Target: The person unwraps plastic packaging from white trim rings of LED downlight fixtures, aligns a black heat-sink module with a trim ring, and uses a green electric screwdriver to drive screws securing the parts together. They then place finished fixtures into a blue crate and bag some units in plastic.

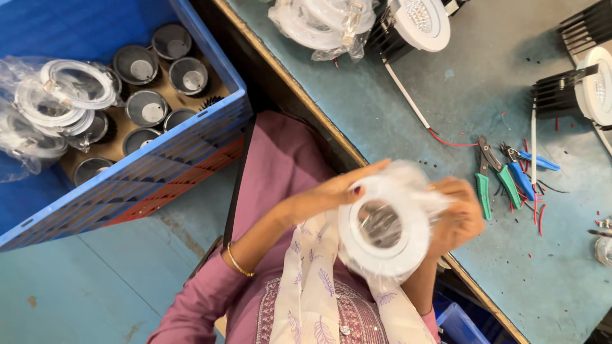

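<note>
A white round lamp ring (384, 228), wrapped in a clear plastic bag, is held between both hands over my lap. My left hand (331, 191), with a thin bangle on its wrist, grips the ring's left rim, fingers stretched along the top. On the opposite side, my right hand (456, 218) clutches the right rim and the bunched plastic. The ring's open centre shows a shiny metal part inside. Both hands hover at the edge of the grey-green workbench (408, 121).
A blue crate (191, 153) at left holds several dark lamp housings and bagged white rings (54, 105). On the bench lie green-handled pliers (492, 175), blue-handled cutters (526, 167), red wire scraps, finned white downlights (417, 22) (583, 89) and more bagged rings (322, 22).
</note>
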Motion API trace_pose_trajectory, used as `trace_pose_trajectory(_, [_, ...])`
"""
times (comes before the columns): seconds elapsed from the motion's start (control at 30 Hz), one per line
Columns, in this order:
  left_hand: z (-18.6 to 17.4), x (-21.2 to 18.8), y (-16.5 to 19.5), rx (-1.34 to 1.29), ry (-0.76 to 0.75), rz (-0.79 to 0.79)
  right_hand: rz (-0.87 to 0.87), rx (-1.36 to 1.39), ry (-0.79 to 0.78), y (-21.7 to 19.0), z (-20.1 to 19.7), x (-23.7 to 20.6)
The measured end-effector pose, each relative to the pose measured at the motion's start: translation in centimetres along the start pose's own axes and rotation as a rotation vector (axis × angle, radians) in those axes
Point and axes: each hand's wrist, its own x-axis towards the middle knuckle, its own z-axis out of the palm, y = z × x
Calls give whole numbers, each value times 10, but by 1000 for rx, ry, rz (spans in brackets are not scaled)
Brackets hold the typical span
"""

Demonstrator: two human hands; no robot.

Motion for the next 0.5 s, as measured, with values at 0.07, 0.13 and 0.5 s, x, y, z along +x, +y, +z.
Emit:
trace_pose_trajectory(0.07, [16, -6, -17, -291, 122, -144, 62, -44, 197, 4, -8, 3])
trace_pose_trajectory(0.13, [25, -6, -28, -403, 271, -186, -16, -371, 153, 4, -15, 4])
trace_pose_trajectory(0.5, [17, -14, 44, 415, 499, -38, 461, -63, -270, -19, -42, 13])
